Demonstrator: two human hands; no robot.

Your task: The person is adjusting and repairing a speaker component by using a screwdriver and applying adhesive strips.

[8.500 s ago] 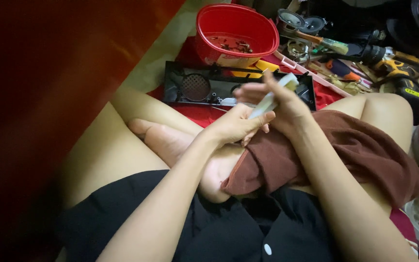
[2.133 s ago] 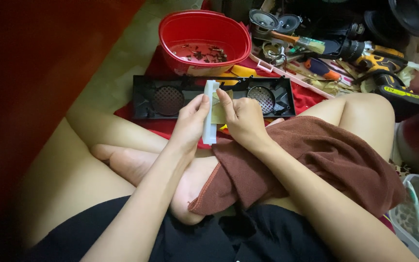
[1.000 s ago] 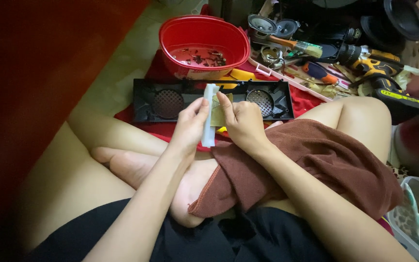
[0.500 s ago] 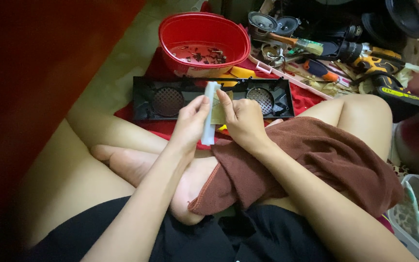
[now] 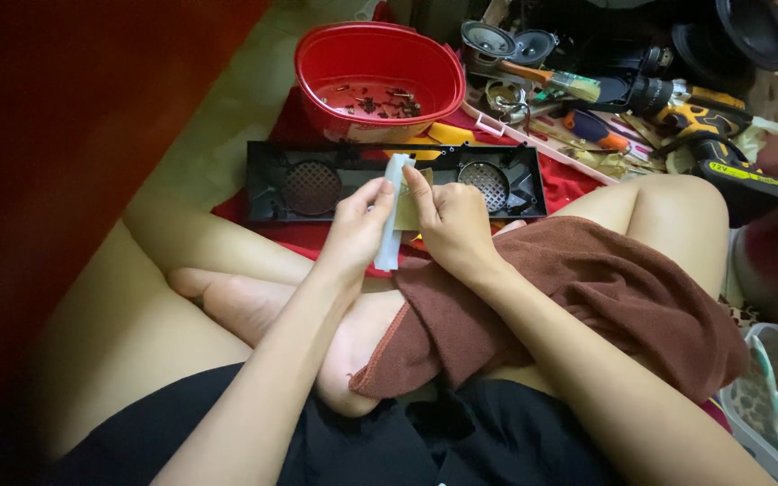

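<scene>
Here, seated cross-legged on the floor. Left hand (image 5: 356, 229) pinches a pale flat strip (image 5: 391, 216), held upright above the lap; fingers closed on its edge. Right hand (image 5: 450, 220) presses a small tan piece (image 5: 408, 209) against that strip, thumb and forefinger clamped on it. Brown towel (image 5: 578, 306) drapes the right thigh. Just beyond the hands: black speaker panel (image 5: 317, 184), red basin (image 5: 375, 76) holding screws.

Home repair spot on the floor, red cloth (image 5: 578, 180) spread out, cordless drill (image 5: 691, 103), screwdrivers (image 5: 596, 130), loose speakers (image 5: 488, 38), red bowl (image 5: 380, 76) of screws
</scene>
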